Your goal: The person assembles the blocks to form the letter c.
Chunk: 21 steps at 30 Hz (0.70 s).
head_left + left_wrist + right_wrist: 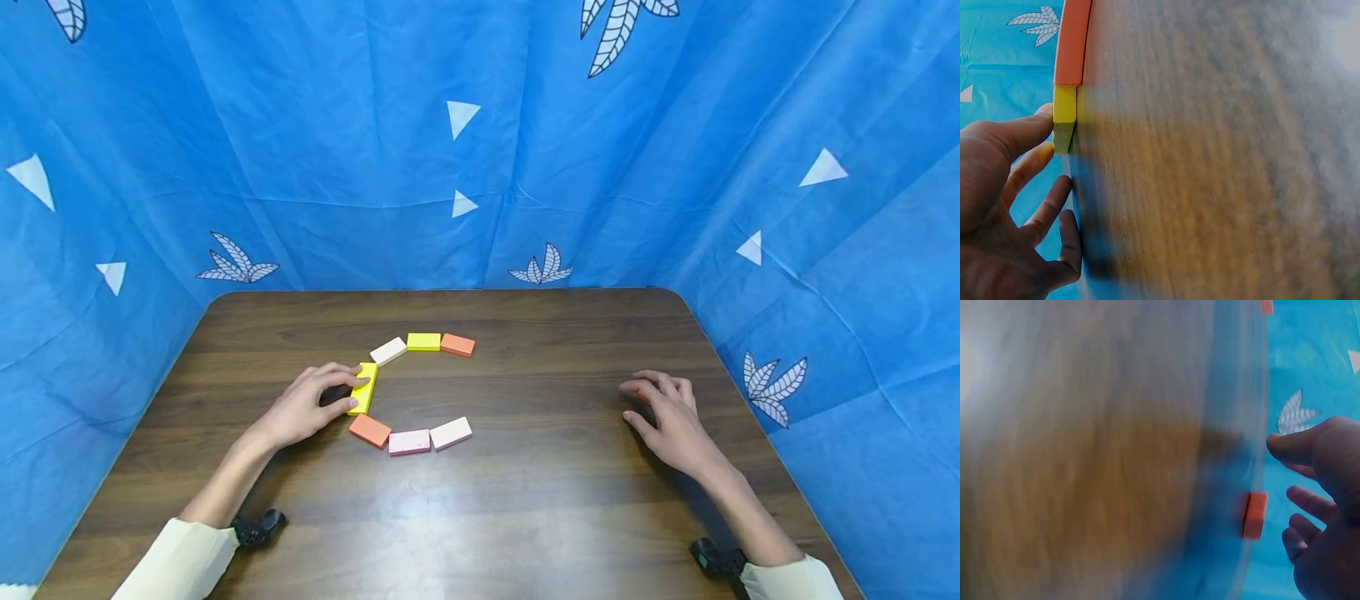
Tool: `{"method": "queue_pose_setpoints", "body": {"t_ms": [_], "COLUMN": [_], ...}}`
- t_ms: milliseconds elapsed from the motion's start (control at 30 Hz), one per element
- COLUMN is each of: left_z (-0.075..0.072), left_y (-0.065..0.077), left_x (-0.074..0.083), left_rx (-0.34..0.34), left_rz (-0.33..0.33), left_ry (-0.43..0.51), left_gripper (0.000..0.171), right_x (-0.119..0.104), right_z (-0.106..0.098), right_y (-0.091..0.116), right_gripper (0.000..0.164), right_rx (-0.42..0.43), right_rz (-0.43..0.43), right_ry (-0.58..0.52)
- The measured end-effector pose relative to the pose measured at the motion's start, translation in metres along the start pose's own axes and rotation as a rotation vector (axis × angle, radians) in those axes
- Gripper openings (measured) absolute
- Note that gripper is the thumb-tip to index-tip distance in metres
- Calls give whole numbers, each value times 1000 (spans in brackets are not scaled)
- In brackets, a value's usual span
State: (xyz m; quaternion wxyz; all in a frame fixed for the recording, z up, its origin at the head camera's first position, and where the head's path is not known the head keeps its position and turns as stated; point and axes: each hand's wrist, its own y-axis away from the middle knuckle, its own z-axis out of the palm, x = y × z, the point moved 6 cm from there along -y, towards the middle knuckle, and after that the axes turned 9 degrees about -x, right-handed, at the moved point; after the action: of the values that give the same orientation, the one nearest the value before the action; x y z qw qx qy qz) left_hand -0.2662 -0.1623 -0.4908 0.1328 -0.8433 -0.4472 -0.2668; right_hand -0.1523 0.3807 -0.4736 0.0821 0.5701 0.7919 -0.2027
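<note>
My left hand (303, 408) rests its thumb and fingertips on a yellow block (365, 388) at the left of a curved row. In the left wrist view, thumb and forefinger touch the upper side of the yellow block (1065, 119), beside an orange block (1073, 44). Whether this yellow piece is one block or two cannot be told. On the right, my right hand (671, 425) hovers with spread, loosely bent fingers over an orange block (642, 395), mostly hidden from the head view. The right wrist view has that orange block (1255, 515) apart from the fingers.
The row's upper arm has a cream block (388, 351), a yellow block (424, 342) and an orange block (458, 344). Its lower arm has an orange block (370, 430), a pink block (409, 442) and a whitish block (451, 432). Blue cloth (337, 167) surrounds the wooden table (540, 500).
</note>
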Motion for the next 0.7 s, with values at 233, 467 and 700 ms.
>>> {"method": "queue_pose_setpoints", "body": {"t_ms": [233, 467, 700], "left_z": [0, 0, -2], "left_y": [0, 0, 0], "left_x": [-1, -2, -1], "left_rx": [10, 2, 1], "left_rz": [3, -4, -4], "left_ry": [-3, -6, -8], "left_gripper": [36, 36, 37], "right_x": [29, 45, 47], "right_z": [-11, -11, -11], "right_y": [8, 9, 4], "right_gripper": [43, 42, 37], "right_rx": [-25, -81, -92], "right_rz": [150, 233, 254], "right_ry": [-38, -72, -52]}}
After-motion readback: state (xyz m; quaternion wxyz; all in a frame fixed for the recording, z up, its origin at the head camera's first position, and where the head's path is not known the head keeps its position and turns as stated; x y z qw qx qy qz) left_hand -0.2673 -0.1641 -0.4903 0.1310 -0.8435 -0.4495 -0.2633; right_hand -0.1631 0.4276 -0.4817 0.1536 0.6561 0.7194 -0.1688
